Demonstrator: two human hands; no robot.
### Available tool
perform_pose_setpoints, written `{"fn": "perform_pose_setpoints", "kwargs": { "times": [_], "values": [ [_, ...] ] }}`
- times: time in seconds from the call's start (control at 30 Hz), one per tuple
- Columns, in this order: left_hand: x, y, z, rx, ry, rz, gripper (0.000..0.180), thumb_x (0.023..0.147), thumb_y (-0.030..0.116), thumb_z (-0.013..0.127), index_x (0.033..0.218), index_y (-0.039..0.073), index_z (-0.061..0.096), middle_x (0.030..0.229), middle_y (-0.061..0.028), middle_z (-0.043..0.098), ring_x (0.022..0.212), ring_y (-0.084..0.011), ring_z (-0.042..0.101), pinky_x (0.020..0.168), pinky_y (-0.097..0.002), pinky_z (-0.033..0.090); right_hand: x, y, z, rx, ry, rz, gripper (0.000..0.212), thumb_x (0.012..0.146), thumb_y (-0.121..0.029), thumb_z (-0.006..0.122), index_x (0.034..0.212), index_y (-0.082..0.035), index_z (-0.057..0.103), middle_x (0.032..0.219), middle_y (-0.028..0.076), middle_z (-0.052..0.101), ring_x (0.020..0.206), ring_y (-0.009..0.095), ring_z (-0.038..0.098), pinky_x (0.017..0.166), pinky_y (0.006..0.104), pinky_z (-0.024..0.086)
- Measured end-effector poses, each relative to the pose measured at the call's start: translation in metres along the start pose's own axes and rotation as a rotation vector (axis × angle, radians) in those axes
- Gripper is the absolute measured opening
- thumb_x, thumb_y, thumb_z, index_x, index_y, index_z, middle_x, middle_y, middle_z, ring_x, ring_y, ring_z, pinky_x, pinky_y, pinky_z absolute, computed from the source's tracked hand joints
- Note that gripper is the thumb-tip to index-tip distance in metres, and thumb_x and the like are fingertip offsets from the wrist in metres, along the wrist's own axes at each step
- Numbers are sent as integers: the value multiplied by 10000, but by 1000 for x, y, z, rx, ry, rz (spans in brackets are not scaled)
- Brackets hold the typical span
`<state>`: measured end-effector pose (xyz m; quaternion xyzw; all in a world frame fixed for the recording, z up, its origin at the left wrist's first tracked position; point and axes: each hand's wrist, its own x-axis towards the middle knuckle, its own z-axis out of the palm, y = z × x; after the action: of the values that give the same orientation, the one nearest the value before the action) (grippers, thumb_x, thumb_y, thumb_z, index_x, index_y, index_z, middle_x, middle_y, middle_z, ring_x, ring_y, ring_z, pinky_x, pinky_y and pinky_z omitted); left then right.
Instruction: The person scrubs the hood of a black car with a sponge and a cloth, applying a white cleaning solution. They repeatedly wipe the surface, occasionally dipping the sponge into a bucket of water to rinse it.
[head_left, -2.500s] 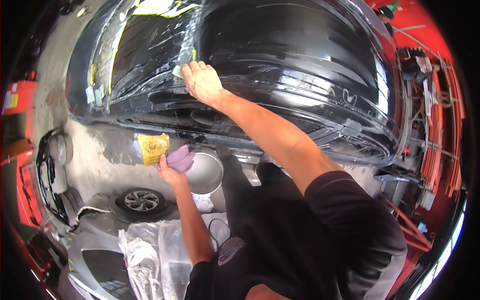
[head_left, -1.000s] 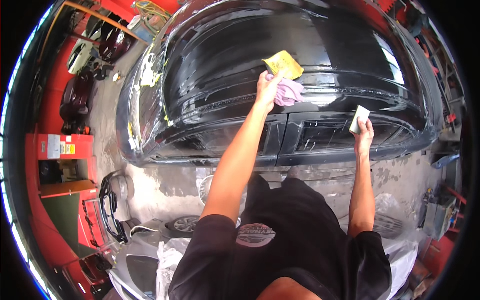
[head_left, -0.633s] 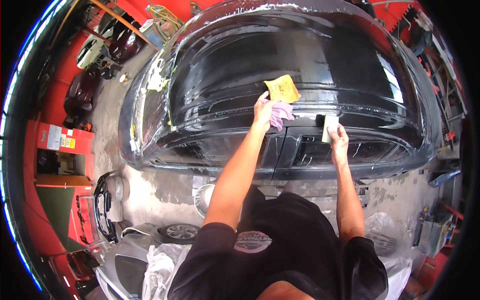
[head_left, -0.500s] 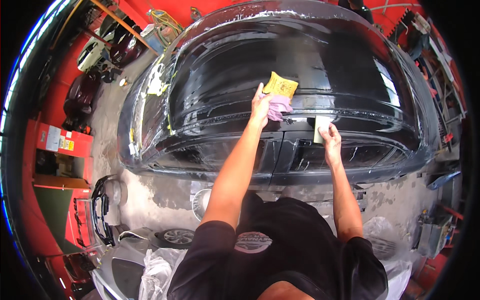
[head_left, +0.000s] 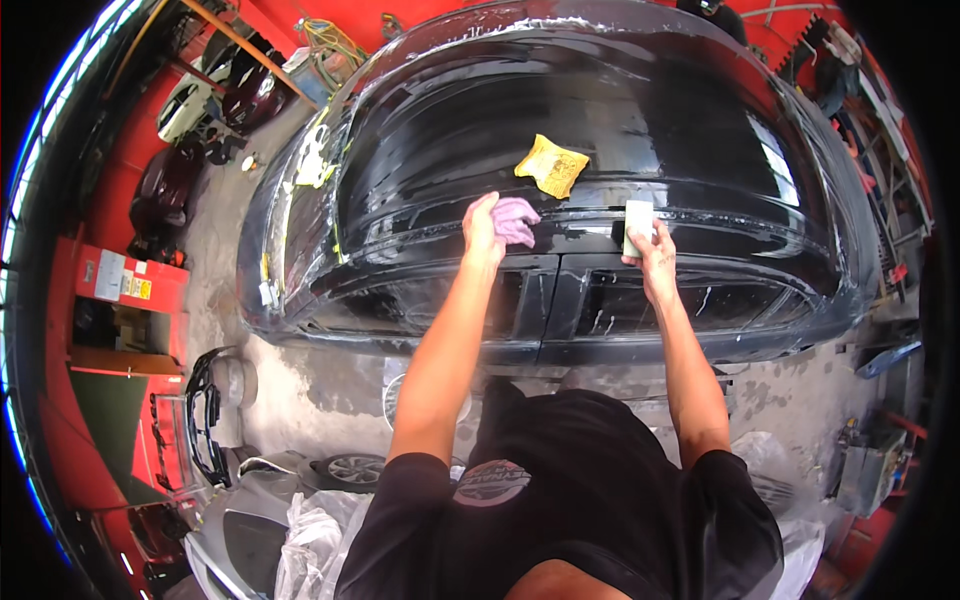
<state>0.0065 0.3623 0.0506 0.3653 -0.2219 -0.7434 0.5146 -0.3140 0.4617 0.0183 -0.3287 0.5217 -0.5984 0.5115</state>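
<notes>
My left hand [head_left: 484, 236] is closed around a crumpled purple cloth [head_left: 515, 221] at the near edge of a wet, black car roof [head_left: 440, 150]. Just beyond the cloth, a creased yellow sheet with dark print [head_left: 553, 166] rests on the roof by itself; its exact kind is unclear. My right hand [head_left: 655, 252] grips a pale, flat rectangular block [head_left: 638, 226] between thumb and fingers, held at the roof's side edge above the windows. The face of the block toward the car is hidden.
Yellow masking tape [head_left: 318, 160] and whitish residue mark the car's left end. Behind me at lower left stands a grey car part-covered in plastic [head_left: 315, 540]. A black bumper piece [head_left: 205, 420] and a red cabinet [head_left: 130, 275] are to the left. A person [head_left: 715, 15] is at the far side.
My left hand has drawn back leftward with the cloth, away from the yellow sheet, which now lies separate on the roof. My right hand has moved slightly up with the block.
</notes>
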Motion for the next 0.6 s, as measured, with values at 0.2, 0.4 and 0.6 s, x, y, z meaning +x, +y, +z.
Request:
{"fn": "perform_pose_setpoints", "kwargs": {
  "times": [0.2,0.4,0.6],
  "values": [
    [-6,66,61,417,260,354,846,1000,233,715,1711,193,258,1715,-229,356,1474,-364,498,1141,-608,439,53,-35,52,-130,27,-123,657,953,-156,769,1539,-30,500,1277,121,699,1045,191,704,768,345,608],
    [-135,64,129,612,-408,376,353,1015,232,784,1276,3,720,1189,-99,726,983,-153,720,903,-323,592,98,-27,67,-603,125,-452,575,982,-116,668,1521,-5,502,1315,245,698,1189,352,697,1035,435,531],
    [-259,108,151,666,-1293,692,439,850,304,879,1234,105,801,1457,-210,582,1381,-459,520,1124,-566,432,130,5,53,-1108,212,-612,654,976,-158,675,1584,-108,438,1242,292,692,1114,500,681,980,575,529]
  ]
}}
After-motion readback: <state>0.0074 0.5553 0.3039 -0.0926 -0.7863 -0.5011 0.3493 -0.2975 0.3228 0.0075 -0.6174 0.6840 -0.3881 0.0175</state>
